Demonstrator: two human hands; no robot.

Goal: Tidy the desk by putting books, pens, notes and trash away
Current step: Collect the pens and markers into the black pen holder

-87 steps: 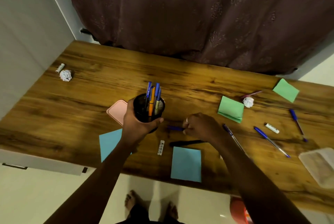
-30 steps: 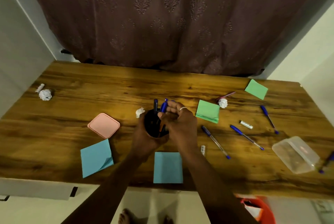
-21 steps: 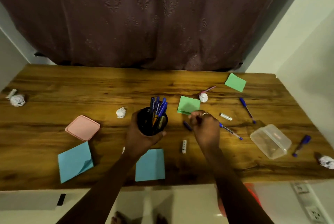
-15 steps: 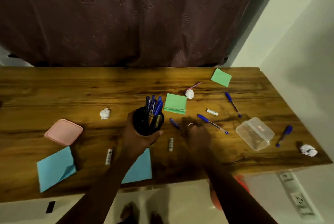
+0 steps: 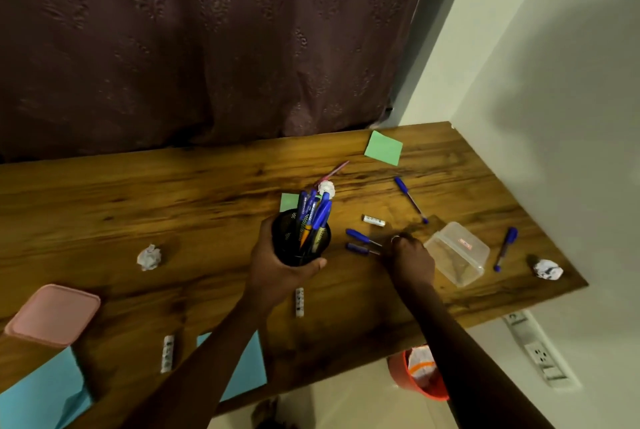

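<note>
We're gripping the pen cup (image 5: 300, 242) left-handed while right fingers (image 5: 398, 244) are pinching two blue pens (image 5: 362, 242); next, lifting them cupward.

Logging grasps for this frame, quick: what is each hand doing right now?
Left hand: closed around the black pen holder, lifted off the desk.
Right hand: fingers curled over two blue pens on the desk; whether it grips them cannot be told.

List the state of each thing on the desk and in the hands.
Pen cup: upright, full of pens, held by left hand.
Right hand: closed on two blue pens lying on the desk.
Clear box: tipped on its side, lid off.
Pink lid: flat on the desk.
</note>
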